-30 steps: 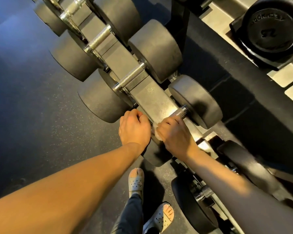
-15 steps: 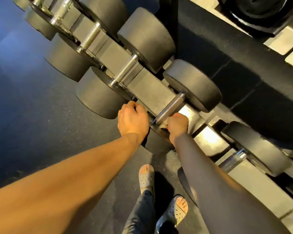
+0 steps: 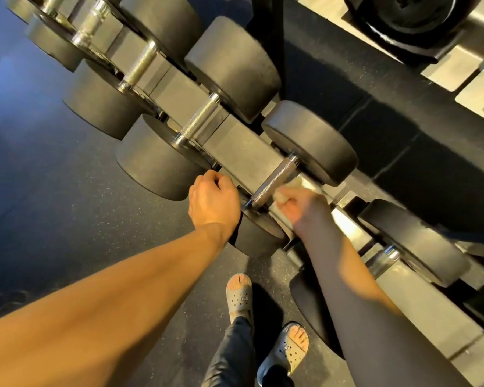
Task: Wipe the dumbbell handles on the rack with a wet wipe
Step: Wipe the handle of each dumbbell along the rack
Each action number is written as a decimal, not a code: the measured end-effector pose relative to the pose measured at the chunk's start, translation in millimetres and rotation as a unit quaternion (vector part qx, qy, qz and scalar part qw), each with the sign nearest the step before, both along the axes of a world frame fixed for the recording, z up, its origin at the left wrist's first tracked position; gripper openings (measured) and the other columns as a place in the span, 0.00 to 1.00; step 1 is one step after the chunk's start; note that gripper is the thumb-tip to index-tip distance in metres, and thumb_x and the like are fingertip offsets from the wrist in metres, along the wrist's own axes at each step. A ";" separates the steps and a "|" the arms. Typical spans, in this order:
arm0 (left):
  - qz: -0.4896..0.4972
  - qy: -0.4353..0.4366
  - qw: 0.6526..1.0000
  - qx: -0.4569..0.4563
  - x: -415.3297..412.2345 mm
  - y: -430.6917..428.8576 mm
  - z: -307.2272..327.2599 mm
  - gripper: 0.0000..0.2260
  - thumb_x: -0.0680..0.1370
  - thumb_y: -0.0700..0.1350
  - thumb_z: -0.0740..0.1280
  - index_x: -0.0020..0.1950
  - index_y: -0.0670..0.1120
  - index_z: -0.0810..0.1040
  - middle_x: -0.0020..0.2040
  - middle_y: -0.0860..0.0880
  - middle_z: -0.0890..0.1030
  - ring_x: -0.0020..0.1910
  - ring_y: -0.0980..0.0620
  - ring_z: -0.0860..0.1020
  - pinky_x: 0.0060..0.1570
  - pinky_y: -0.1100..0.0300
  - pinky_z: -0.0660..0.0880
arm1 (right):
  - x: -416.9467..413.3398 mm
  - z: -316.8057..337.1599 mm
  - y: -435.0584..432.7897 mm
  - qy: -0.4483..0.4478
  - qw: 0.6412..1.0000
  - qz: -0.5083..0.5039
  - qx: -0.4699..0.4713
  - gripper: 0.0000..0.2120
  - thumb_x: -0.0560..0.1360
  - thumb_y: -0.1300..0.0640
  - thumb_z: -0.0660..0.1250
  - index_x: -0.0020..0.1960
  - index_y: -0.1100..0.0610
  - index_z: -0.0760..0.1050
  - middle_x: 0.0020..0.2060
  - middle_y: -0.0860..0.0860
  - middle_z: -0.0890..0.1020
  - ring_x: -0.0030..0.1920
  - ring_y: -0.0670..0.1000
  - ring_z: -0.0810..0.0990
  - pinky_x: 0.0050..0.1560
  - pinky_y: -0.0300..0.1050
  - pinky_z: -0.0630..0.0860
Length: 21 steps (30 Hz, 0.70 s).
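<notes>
1. Floor [image 3: 53,191]: dark rubber, fine pale speckles, bluish sheen at left.
2. Two grey perforated sandals, toes showing: one forward [image 3: 239,298], one further back [image 3: 292,349].
3. Dark trouser leg [image 3: 232,356] above the forward sandal.
4. Black round weight plate [image 3: 411,15], top right, partly cut off by the frame.
5. Pale panels [image 3: 453,65] beside the plate.
6. Black matting band [image 3: 403,135] below the panels.

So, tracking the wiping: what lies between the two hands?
In the head view, a dumbbell handle has its lower end between the left hand and the right hand holding the wipe.
</notes>
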State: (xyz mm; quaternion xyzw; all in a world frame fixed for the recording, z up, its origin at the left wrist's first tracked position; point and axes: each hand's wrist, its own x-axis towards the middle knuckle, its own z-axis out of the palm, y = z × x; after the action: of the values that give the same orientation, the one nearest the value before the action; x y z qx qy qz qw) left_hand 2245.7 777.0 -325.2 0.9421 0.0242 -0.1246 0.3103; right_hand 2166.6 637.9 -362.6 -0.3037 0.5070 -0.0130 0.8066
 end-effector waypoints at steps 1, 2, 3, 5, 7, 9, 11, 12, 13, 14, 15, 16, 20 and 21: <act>0.000 0.001 1.000 0.001 0.1 -0.2 -0.1 0.11 0.82 0.49 0.55 0.50 0.51 0.77 0.50 0.50 0.78 0.51 0.46 0.76 0.51 0.48 0.76 | 1.0 0.3 -11.2 -0.007 0.998 -0.068 0.009 0.06 0.78 0.72 0.64 0.49 0.63 0.75 0.41 0.54 0.78 0.42 0.50 0.80 0.39 0.38 0.80; 0.000 0.002 1.000 0.002 0.0 -0.7 0.6 0.11 0.82 0.49 0.55 0.50 0.50 0.77 0.50 0.50 0.78 0.51 0.46 0.76 0.50 0.49 0.75 | 2.5 1.6 -18.6 -0.012 0.993 -0.115 0.006 0.07 0.79 0.70 0.63 0.56 0.63 0.76 0.45 0.53 0.79 0.46 0.50 0.82 0.43 0.39 0.81; 0.000 0.002 1.000 0.002 -0.1 -0.7 0.4 0.11 0.82 0.49 0.56 0.49 0.50 0.77 0.49 0.50 0.77 0.51 0.46 0.76 0.49 0.49 0.74 | 4.2 3.7 -20.4 -0.014 0.990 -0.140 0.000 0.12 0.80 0.68 0.64 0.63 0.65 0.75 0.48 0.54 0.80 0.52 0.51 0.83 0.48 0.41 0.82; -0.002 -0.001 1.000 0.002 -0.1 0.1 -0.5 0.11 0.82 0.49 0.56 0.48 0.50 0.76 0.48 0.50 0.77 0.50 0.46 0.75 0.48 0.50 0.73 | 7.4 9.7 -9.2 0.011 0.988 -0.153 -0.027 0.16 0.81 0.65 0.65 0.68 0.65 0.74 0.54 0.57 0.81 0.59 0.55 0.82 0.56 0.45 0.82; -0.004 0.000 1.000 0.003 0.0 0.4 -1.3 0.11 0.81 0.48 0.56 0.45 0.49 0.75 0.47 0.49 0.77 0.49 0.45 0.75 0.45 0.51 0.71 | 10.3 10.3 13.0 0.055 0.984 -0.141 -0.090 0.10 0.80 0.63 0.67 0.61 0.61 0.78 0.51 0.53 0.82 0.52 0.52 0.83 0.55 0.45 0.81; 0.000 0.001 1.000 0.005 0.1 0.5 -1.5 0.11 0.81 0.48 0.56 0.44 0.49 0.75 0.46 0.48 0.77 0.49 0.44 0.75 0.44 0.52 0.69 | 8.9 4.2 31.1 0.112 0.963 -0.071 -0.235 0.04 0.80 0.62 0.67 0.51 0.56 0.80 0.42 0.49 0.82 0.45 0.50 0.83 0.48 0.47 0.82; 0.004 0.004 1.000 0.006 0.4 0.0 -1.3 0.10 0.81 0.48 0.56 0.43 0.49 0.74 0.47 0.49 0.77 0.49 0.44 0.75 0.44 0.52 0.69 | 1.6 -5.9 45.4 0.120 0.939 0.020 -0.322 0.06 0.78 0.63 0.70 0.43 0.57 0.80 0.35 0.49 0.81 0.39 0.51 0.81 0.40 0.48 0.80; 0.005 0.004 1.000 0.007 0.3 -0.1 -1.2 0.10 0.80 0.49 0.56 0.43 0.49 0.74 0.47 0.49 0.77 0.49 0.44 0.75 0.44 0.52 0.69 | -4.2 -8.7 50.3 0.110 0.934 0.075 -0.332 0.08 0.77 0.65 0.71 0.40 0.58 0.79 0.33 0.50 0.80 0.35 0.49 0.78 0.36 0.44 0.77; 0.005 0.001 1.000 0.007 0.5 0.0 -1.8 0.11 0.80 0.49 0.56 0.43 0.49 0.75 0.46 0.49 0.77 0.48 0.44 0.75 0.44 0.52 0.69 | -9.8 -7.2 53.5 0.097 0.930 0.132 -0.328 0.11 0.76 0.66 0.72 0.37 0.58 0.77 0.31 0.49 0.78 0.32 0.47 0.75 0.34 0.41 0.73; 0.004 -0.001 1.000 0.007 0.5 0.1 -1.8 0.11 0.80 0.49 0.56 0.44 0.50 0.75 0.46 0.49 0.77 0.48 0.44 0.76 0.44 0.52 0.70 | -13.2 -4.1 52.8 0.088 0.924 0.170 -0.330 0.14 0.76 0.66 0.72 0.34 0.56 0.75 0.29 0.48 0.76 0.30 0.45 0.72 0.32 0.37 0.71; 0.002 -0.001 1.000 0.007 0.3 0.2 -1.5 0.11 0.80 0.49 0.56 0.44 0.50 0.75 0.47 0.49 0.78 0.49 0.44 0.76 0.44 0.51 0.71 | -13.8 3.0 48.1 0.084 0.916 0.186 -0.346 0.17 0.75 0.65 0.73 0.32 0.55 0.72 0.28 0.47 0.74 0.29 0.45 0.71 0.30 0.38 0.70; 0.000 0.000 1.000 0.008 0.0 -0.2 -0.5 0.11 0.80 0.49 0.56 0.45 0.50 0.76 0.47 0.49 0.77 0.49 0.44 0.76 0.45 0.51 0.71 | -10.0 8.7 40.8 0.085 0.903 0.168 -0.388 0.17 0.76 0.63 0.73 0.32 0.54 0.72 0.28 0.47 0.74 0.30 0.47 0.73 0.31 0.41 0.72; -0.005 -0.002 1.000 0.011 -0.1 -0.5 1.8 0.11 0.81 0.49 0.56 0.46 0.49 0.76 0.47 0.49 0.77 0.49 0.45 0.75 0.47 0.50 0.72 | 13.9 23.5 19.1 0.103 0.907 -0.010 -0.409 0.11 0.78 0.57 0.71 0.40 0.50 0.73 0.39 0.45 0.80 0.43 0.45 0.82 0.44 0.41 0.81; -0.004 -0.002 1.000 0.010 -0.2 -0.5 1.3 0.11 0.80 0.49 0.55 0.45 0.50 0.76 0.47 0.49 0.77 0.49 0.44 0.76 0.47 0.49 0.74 | 16.2 23.9 25.3 0.104 0.910 -0.016 -0.402 0.10 0.78 0.57 0.71 0.40 0.51 0.74 0.39 0.46 0.80 0.41 0.43 0.82 0.43 0.39 0.81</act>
State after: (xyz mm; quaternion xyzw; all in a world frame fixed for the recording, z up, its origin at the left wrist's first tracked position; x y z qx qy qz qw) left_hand 2245.6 776.5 -323.9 0.9455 0.0211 -0.1237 0.3005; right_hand 2182.8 663.2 -338.6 -0.5934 0.5451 -0.1968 0.5586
